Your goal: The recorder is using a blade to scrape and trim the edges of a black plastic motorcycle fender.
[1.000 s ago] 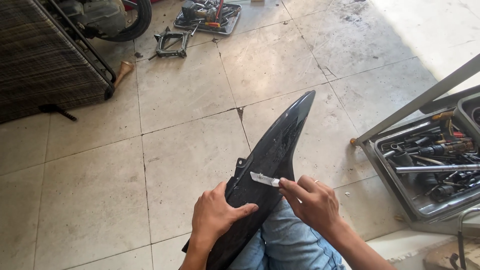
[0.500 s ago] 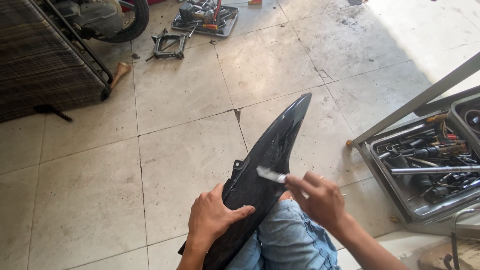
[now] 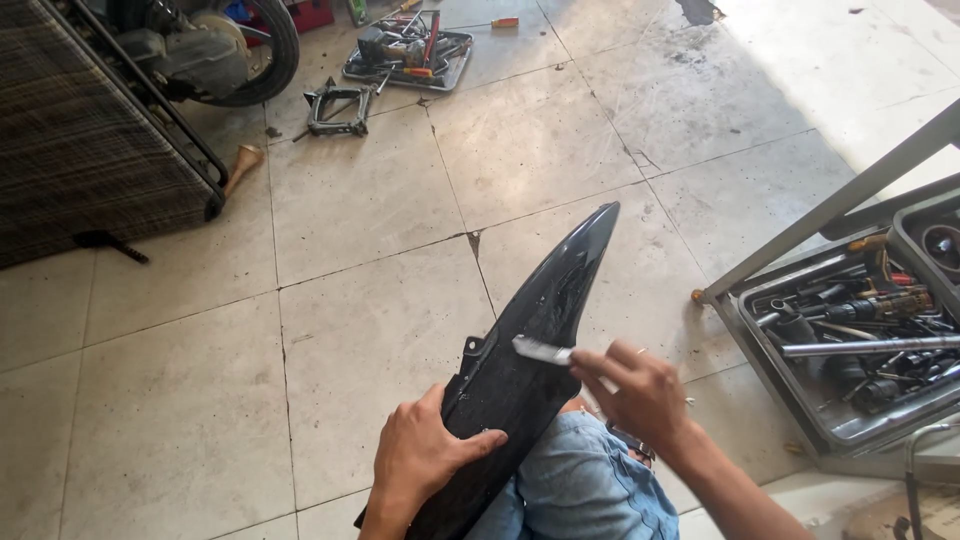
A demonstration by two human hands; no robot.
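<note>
A long glossy black plastic body panel (image 3: 545, 310) rests on my knee, in blue jeans (image 3: 590, 480), its pointed tip aimed up and away. My left hand (image 3: 425, 455) grips the panel's lower left edge. My right hand (image 3: 640, 395) holds a small white brush (image 3: 540, 349), its bristle end lying on the panel's surface near the middle.
A metal tray of hand tools (image 3: 850, 335) sits on the tiled floor at right, beside a slanted grey metal bar (image 3: 830, 205). Far back lie another tool tray (image 3: 405, 50), a small jack (image 3: 338, 108), a tyre (image 3: 250, 50) and a dark mesh rack (image 3: 80, 140).
The brush in my right hand has shifted slightly along the panel. My left hand keeps its grip in the same place.
</note>
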